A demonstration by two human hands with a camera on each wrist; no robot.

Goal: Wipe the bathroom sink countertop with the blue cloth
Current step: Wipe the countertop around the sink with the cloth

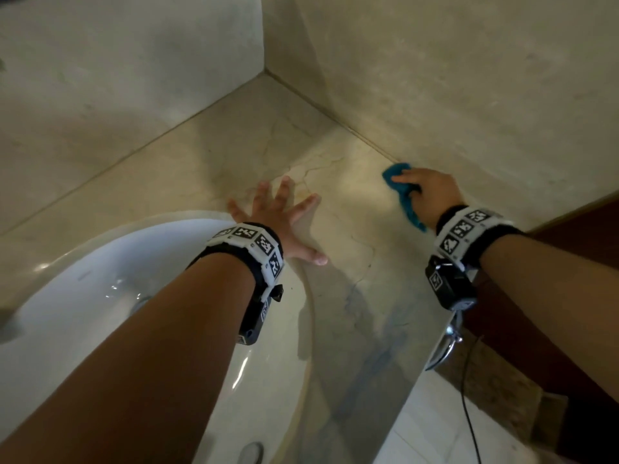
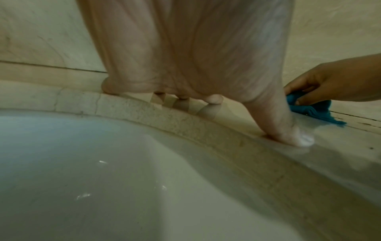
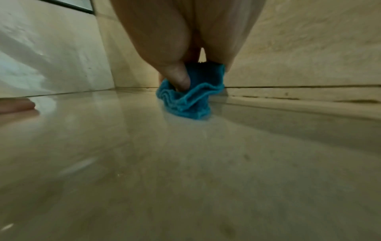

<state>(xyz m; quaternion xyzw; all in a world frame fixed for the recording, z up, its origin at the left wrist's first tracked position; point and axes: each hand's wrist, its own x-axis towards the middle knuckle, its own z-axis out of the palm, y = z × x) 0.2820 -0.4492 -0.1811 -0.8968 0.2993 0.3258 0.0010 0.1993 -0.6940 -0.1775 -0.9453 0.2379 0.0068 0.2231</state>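
Note:
A bunched blue cloth (image 1: 403, 195) lies on the beige marble countertop (image 1: 251, 145) against the right-hand wall. My right hand (image 1: 425, 192) grips the blue cloth (image 3: 185, 101) and presses it down on the stone, thumb dug into its folds. My left hand (image 1: 278, 216) rests flat on the countertop (image 2: 340, 146) beside the sink rim, fingers spread and straight, holding nothing. In the left wrist view the left hand's thumb (image 2: 288, 130) presses the counter, and the cloth (image 2: 313, 110) shows to its right under my right hand (image 2: 329, 84).
A white oval sink basin (image 1: 100, 296) takes up the lower left, with a drain (image 1: 249, 453) at the bottom. Marble walls meet in a corner (image 1: 264, 72) behind the counter. A chrome fitting (image 1: 445, 349) and a dark wooden panel (image 1: 569, 262) sit off the counter's right edge.

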